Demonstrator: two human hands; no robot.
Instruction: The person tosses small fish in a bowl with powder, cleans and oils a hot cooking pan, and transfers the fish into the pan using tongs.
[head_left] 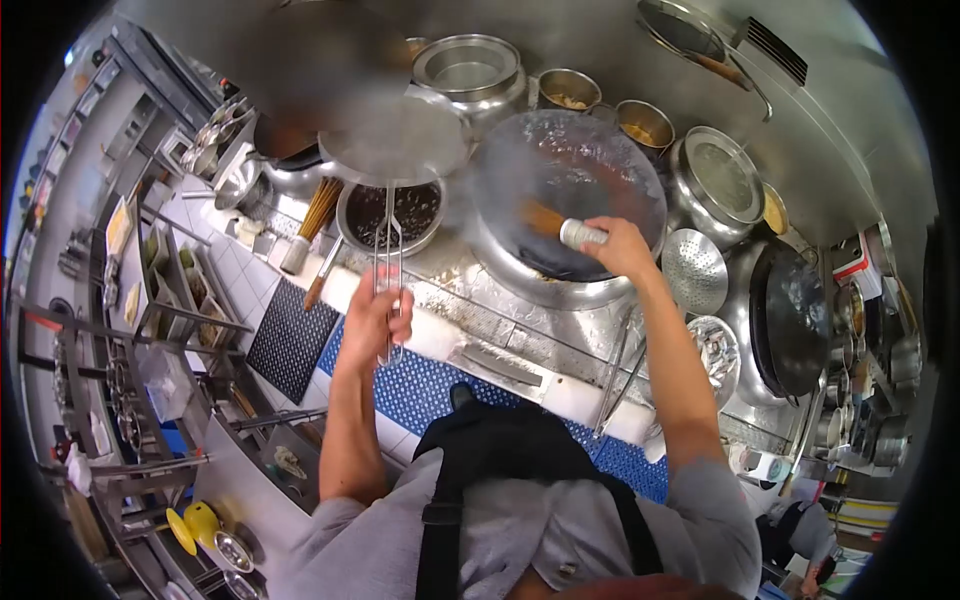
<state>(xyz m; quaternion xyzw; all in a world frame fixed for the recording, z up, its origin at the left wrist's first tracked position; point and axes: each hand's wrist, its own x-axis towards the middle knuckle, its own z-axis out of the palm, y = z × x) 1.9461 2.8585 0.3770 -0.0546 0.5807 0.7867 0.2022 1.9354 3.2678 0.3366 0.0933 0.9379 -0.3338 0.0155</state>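
My left hand is closed round the long wire handle of a round strainer. The strainer is held up over a pot of dark liquid, partly covering it; its upper edge is lost in a blur. In my right hand is a bamboo wok brush, gripped by its pale wrapped end. Its bristles point left over the big dark wok, which looks wet and steamy inside. I cannot tell whether the bristles touch the wok.
A second bamboo brush leans left of the dark pot. To the right are a perforated ladle, a bowl of pale pieces and another wok. Lidded-looking pots line the back. Below is a blue mat.
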